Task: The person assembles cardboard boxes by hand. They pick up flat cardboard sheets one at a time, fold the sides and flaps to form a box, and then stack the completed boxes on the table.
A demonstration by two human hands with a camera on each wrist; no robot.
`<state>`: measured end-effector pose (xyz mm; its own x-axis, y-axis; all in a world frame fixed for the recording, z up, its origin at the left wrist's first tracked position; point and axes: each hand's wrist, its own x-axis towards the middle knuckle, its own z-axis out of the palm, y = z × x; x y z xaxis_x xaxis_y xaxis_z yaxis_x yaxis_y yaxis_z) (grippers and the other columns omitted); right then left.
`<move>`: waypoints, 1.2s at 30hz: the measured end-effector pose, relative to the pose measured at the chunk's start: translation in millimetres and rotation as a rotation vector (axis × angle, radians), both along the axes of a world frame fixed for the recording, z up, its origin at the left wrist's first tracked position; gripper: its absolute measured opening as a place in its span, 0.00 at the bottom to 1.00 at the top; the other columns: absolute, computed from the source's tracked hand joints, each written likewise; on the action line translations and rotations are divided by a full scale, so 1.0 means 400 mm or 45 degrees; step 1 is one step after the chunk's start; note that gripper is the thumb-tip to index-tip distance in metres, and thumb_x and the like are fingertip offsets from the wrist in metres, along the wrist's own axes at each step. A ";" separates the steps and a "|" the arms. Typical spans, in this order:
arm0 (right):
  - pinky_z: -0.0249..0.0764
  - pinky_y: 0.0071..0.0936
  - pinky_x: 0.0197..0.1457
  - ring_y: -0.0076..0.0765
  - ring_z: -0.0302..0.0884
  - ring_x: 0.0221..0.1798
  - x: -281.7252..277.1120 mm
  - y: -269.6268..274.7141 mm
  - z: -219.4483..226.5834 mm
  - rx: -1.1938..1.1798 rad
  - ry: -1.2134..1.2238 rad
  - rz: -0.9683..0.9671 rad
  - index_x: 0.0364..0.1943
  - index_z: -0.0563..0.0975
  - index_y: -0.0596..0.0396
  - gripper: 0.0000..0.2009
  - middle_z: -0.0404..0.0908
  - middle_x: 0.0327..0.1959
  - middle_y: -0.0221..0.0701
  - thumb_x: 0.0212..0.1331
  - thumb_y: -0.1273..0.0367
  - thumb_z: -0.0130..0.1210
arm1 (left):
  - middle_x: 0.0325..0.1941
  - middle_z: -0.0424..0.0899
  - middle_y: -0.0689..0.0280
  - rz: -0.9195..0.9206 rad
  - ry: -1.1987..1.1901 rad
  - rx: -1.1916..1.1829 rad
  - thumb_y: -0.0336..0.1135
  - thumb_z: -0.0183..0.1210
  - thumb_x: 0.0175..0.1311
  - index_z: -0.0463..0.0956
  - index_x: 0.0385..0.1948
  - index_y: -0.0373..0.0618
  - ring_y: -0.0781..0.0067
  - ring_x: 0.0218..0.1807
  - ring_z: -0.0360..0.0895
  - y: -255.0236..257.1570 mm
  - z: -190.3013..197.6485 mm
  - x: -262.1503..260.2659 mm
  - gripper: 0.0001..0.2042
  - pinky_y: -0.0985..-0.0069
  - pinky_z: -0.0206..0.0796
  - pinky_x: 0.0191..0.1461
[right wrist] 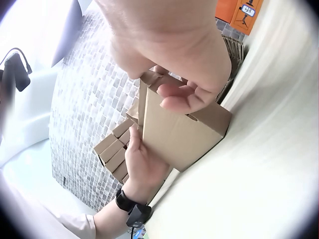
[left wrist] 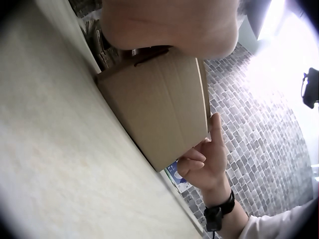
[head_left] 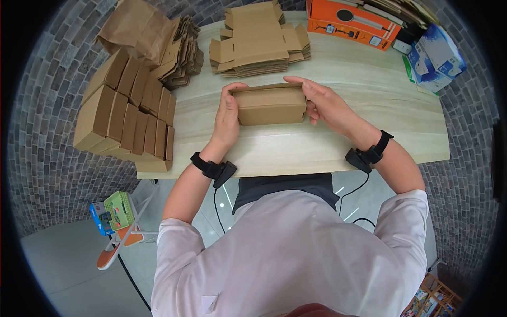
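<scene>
- Head view shows one cardboard box [head_left: 272,113] between two hands, over the middle of the worktop [head_left: 380,105], near its front edge and in front of the person.
- Its long axis runs left to right, roughly along the front edge; one narrow end points to each hand, and one long side faces the person.
- The left hand [head_left: 227,121] grips the left end, thumb at the near upper corner and fingers bent round towards the far side.
- The right hand [head_left: 331,110] holds the right end, thumb on the upper corner, one finger reaching along the far side, others bent at the end.
- Each wrist carries one black strap with a small device, two in all.
- Left of the held box stands one stack of small boxes [head_left: 124,119] in two tiers, at least five per tier; the exact number cannot be told.
- Two piles of flat cardboard lie farther back: a flat pile [head_left: 259,45] beyond the held box, and a leaning pile [head_left: 185,58] beside one brown paper bag [head_left: 136,33].
- At the back right are one orange box [head_left: 351,24] and one blue-and-white package [head_left: 435,59].
</scene>
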<state>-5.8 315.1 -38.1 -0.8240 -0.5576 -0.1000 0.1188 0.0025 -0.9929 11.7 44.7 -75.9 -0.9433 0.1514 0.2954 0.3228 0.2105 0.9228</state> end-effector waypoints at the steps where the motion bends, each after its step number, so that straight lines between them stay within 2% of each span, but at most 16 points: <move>1: 0.65 0.16 0.30 0.14 0.58 0.26 0.000 -0.005 0.003 0.000 0.000 0.001 0.71 0.67 0.44 0.29 0.63 0.27 0.17 0.75 0.45 0.40 | 0.56 0.73 0.60 0.001 0.000 0.000 0.62 0.26 0.78 0.65 0.59 0.43 0.67 0.61 0.69 0.000 0.004 0.002 0.31 0.71 0.57 0.68; 3: 0.64 0.16 0.28 0.13 0.59 0.22 0.001 -0.014 0.008 0.026 0.019 -0.096 0.69 0.71 0.43 0.27 0.66 0.23 0.17 0.75 0.46 0.42 | 0.57 0.73 0.60 0.022 -0.010 -0.050 0.62 0.26 0.78 0.65 0.59 0.42 0.67 0.61 0.69 0.001 0.011 0.005 0.32 0.72 0.57 0.68; 7: 0.65 0.17 0.28 0.14 0.60 0.22 -0.001 -0.013 0.002 0.033 0.032 -0.099 0.69 0.70 0.43 0.26 0.66 0.23 0.18 0.76 0.48 0.42 | 0.57 0.73 0.60 0.040 -0.015 -0.053 0.63 0.27 0.78 0.66 0.59 0.42 0.67 0.61 0.69 -0.001 0.006 0.003 0.32 0.72 0.56 0.68; 9: 0.66 0.17 0.28 0.15 0.63 0.23 -0.002 -0.007 -0.008 0.063 0.131 -0.100 0.69 0.70 0.42 0.25 0.66 0.24 0.18 0.76 0.49 0.42 | 0.57 0.73 0.60 0.012 -0.003 -0.001 0.62 0.29 0.78 0.67 0.59 0.42 0.67 0.62 0.68 -0.010 -0.010 -0.003 0.31 0.72 0.55 0.69; 13: 0.69 0.18 0.33 0.17 0.68 0.28 0.002 0.006 -0.018 0.120 0.124 -0.037 0.71 0.68 0.44 0.25 0.70 0.28 0.21 0.75 0.52 0.44 | 0.59 0.73 0.60 -0.061 -0.030 0.111 0.59 0.33 0.79 0.69 0.58 0.41 0.67 0.63 0.68 -0.019 -0.011 -0.002 0.29 0.72 0.54 0.70; 15: 0.71 0.18 0.31 0.16 0.69 0.27 -0.002 0.010 -0.030 0.017 0.093 -0.023 0.69 0.70 0.42 0.22 0.70 0.27 0.20 0.74 0.57 0.48 | 0.61 0.73 0.60 -0.155 -0.101 0.216 0.55 0.37 0.79 0.71 0.57 0.40 0.67 0.65 0.68 -0.023 -0.001 0.003 0.26 0.71 0.53 0.71; 19: 0.72 0.18 0.33 0.16 0.70 0.28 -0.004 0.021 -0.025 0.055 0.066 0.006 0.69 0.71 0.42 0.22 0.72 0.30 0.21 0.72 0.64 0.48 | 0.62 0.73 0.60 -0.222 -0.070 0.295 0.51 0.40 0.79 0.72 0.56 0.39 0.66 0.66 0.67 -0.028 0.000 -0.002 0.23 0.71 0.53 0.72; 21: 0.73 0.19 0.36 0.17 0.71 0.31 -0.008 0.026 -0.027 0.098 0.056 0.082 0.69 0.70 0.47 0.23 0.73 0.34 0.24 0.70 0.66 0.45 | 0.62 0.74 0.60 -0.282 -0.044 0.348 0.46 0.43 0.78 0.73 0.55 0.39 0.65 0.67 0.67 -0.033 -0.004 -0.009 0.20 0.70 0.52 0.73; 25: 0.74 0.20 0.35 0.18 0.72 0.31 0.008 0.013 -0.011 0.077 0.034 -0.021 0.69 0.69 0.49 0.24 0.74 0.37 0.25 0.69 0.66 0.47 | 0.62 0.74 0.61 -0.142 -0.050 0.122 0.38 0.46 0.75 0.73 0.55 0.39 0.66 0.68 0.66 -0.015 0.014 0.005 0.16 0.70 0.52 0.73; 27: 0.74 0.19 0.32 0.20 0.75 0.30 0.007 0.012 -0.027 -0.051 -0.125 -0.106 0.67 0.70 0.50 0.23 0.73 0.40 0.26 0.67 0.68 0.47 | 0.62 0.74 0.61 -0.194 -0.200 0.467 0.32 0.47 0.71 0.71 0.57 0.40 0.67 0.67 0.66 -0.013 0.018 0.008 0.15 0.71 0.52 0.73; 30: 0.75 0.20 0.33 0.22 0.78 0.33 0.007 0.016 -0.021 -0.061 -0.285 -0.091 0.66 0.68 0.53 0.22 0.72 0.44 0.27 0.68 0.66 0.48 | 0.62 0.74 0.60 -0.161 -0.322 0.571 0.32 0.46 0.69 0.66 0.61 0.41 0.67 0.66 0.67 -0.015 0.014 0.014 0.19 0.71 0.52 0.73; 34: 0.77 0.20 0.37 0.23 0.81 0.37 0.025 0.013 -0.012 -0.106 -0.349 -0.094 0.66 0.68 0.53 0.23 0.73 0.46 0.27 0.70 0.63 0.49 | 0.63 0.74 0.59 -0.143 -0.417 0.511 0.36 0.45 0.72 0.62 0.64 0.40 0.66 0.67 0.67 -0.021 0.010 0.018 0.21 0.72 0.52 0.72; 36: 0.77 0.20 0.41 0.24 0.82 0.39 0.047 0.002 -0.001 -0.051 -0.185 -0.161 0.66 0.69 0.54 0.22 0.75 0.51 0.28 0.71 0.63 0.51 | 0.64 0.73 0.57 -0.035 -0.348 0.149 0.44 0.42 0.77 0.61 0.65 0.40 0.63 0.68 0.67 -0.006 0.028 0.038 0.22 0.70 0.53 0.72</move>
<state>12.8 316.0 -38.6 -0.8664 -0.4562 -0.2030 0.2579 -0.0608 -0.9643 27.0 42.1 -64.6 -0.9862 0.1582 0.0480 0.0631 0.0922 0.9937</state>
